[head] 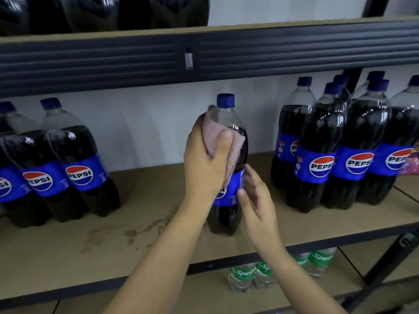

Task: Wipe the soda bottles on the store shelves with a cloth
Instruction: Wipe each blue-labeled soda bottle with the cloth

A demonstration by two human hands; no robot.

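Lighting: even, moderately dim, cool cast. White specular glints on the dark Pepsi bottles [326,152]. Soft shadows beneath them on the shelf [158,223]. Wide-angle bowing of the upper shelf beam [204,57]; edges soft, lower corners blurred.

Glossy clear-plastic Pepsi bottle [229,164] with a smooth blue plastic cap [225,100] and shiny film label [233,189] is draped in a soft, matt pinkish cloth [214,137], standing on a matt, stained fibreboard shelf [113,241] edged by ribbed dark metal beams [136,62].
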